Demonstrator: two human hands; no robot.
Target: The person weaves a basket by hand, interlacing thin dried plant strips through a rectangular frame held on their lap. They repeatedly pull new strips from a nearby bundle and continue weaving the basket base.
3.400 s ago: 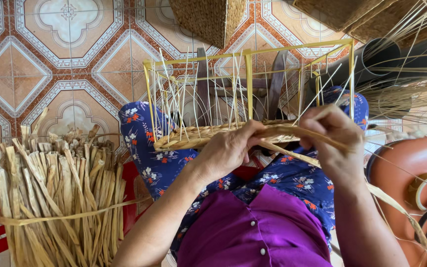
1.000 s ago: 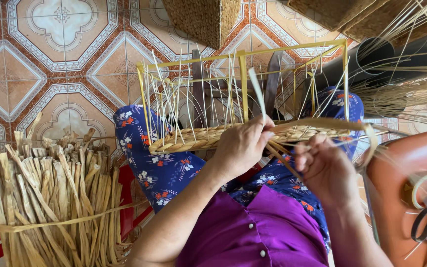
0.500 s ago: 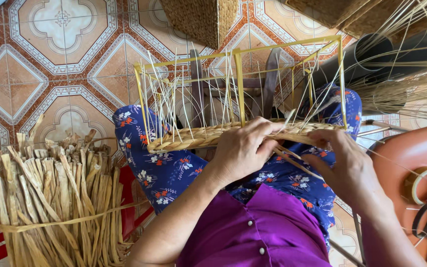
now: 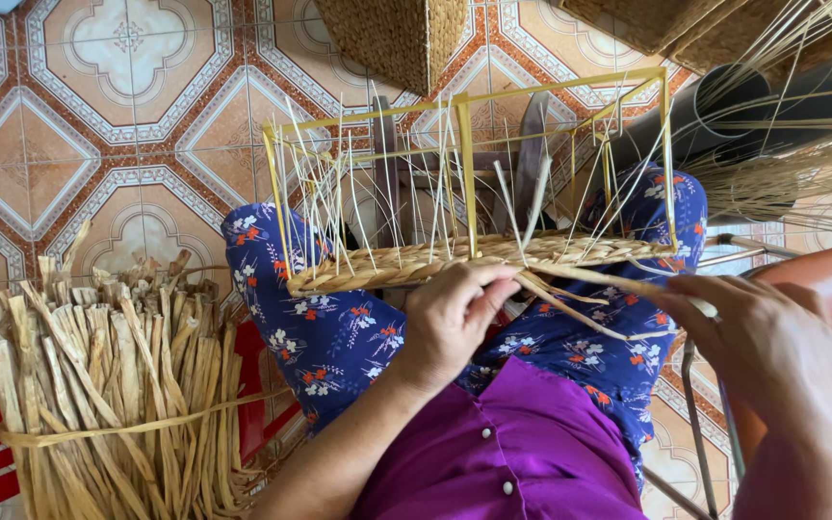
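Packages, labels, signs, screens: none visible anywhere in view.

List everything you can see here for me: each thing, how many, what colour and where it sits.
wire frame: one, yellow, on the lap
braided base: one, tan, along the frame's near edge, thin spokes standing up from it
loose strands: a few, tan, running from the base to the right hand
bundle of dried stalks: one, tied, pale straw, lower left
woven basket: one, brown, top centre on the floor
fine reeds: a sheaf, pale, right side
pipes: two, dark, upper right
tiled floor: patterned, orange and cream
trousers: blue, flowered
shirt: purple
left hand: pinching the base
right hand: holding a strand
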